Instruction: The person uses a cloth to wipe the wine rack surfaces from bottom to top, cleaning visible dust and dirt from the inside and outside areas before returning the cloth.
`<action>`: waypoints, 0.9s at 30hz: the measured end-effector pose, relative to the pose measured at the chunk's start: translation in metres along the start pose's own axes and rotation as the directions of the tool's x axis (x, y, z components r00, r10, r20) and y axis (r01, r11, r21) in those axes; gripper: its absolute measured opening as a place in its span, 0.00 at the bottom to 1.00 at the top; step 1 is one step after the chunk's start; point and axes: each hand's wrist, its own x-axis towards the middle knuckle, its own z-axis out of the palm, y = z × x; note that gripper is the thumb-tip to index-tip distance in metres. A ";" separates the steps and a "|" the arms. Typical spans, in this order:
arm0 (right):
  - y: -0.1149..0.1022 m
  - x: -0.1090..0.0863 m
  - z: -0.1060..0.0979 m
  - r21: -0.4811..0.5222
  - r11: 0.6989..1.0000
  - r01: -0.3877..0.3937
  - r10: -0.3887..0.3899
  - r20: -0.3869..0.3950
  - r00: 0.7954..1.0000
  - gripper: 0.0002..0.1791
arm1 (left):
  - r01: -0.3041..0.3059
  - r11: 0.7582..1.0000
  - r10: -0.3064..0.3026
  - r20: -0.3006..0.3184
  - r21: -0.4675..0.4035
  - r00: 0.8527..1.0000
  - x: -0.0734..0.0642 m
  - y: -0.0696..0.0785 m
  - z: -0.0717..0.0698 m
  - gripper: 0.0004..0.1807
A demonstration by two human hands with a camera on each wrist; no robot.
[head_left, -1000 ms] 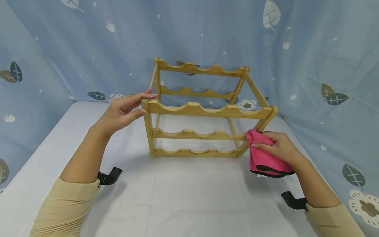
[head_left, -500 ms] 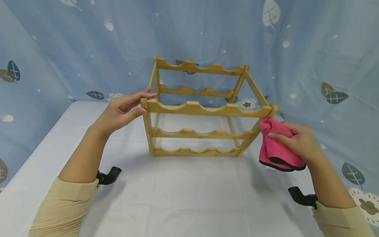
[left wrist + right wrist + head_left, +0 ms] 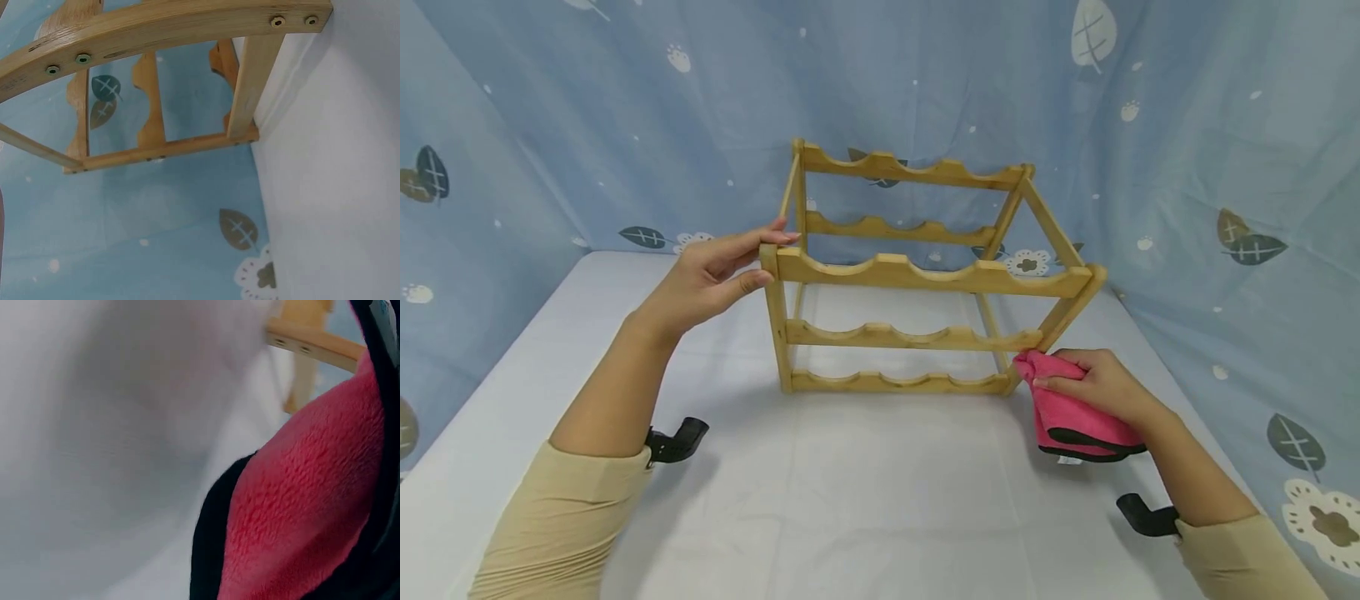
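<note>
Right hand (image 3: 1105,385), pinching pink cloth (image 3: 1067,417), has moved down the rack's edge (image 3: 1063,315); left hand (image 3: 703,279) grips upper corner (image 3: 769,259).

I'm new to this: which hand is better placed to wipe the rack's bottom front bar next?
Likely the right hand: it holds the pink cloth near the right end of the bottom front bar. The left hand, without cloth, touches the upper left of the wooden rack.

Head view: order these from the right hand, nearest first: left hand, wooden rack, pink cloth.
From the right hand:
1. Pink cloth: held in that hand.
2. Wooden rack: to the hand's left, its front right post by the cloth's top edge.
3. Left hand: farthest, across at the rack's front left corner.
</note>
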 end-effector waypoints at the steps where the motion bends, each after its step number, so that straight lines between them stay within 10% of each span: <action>1: 0.002 0.003 0.004 -0.013 1.000 0.009 -0.009 0.021 1.000 0.18 | -0.004 1.000 0.004 -0.003 0.000 1.000 0.000 0.001 -0.001 0.24; 18: 0.015 0.024 0.031 -0.128 0.987 -0.096 0.125 0.249 0.960 0.24 | -0.003 1.000 0.003 0.011 0.012 1.000 0.002 -0.004 -0.002 0.22; 27: -0.011 0.008 0.032 -0.059 0.998 0.029 -0.013 0.253 0.968 0.14 | 0.021 1.000 -0.021 0.025 -0.004 0.999 0.001 -0.003 -0.004 0.23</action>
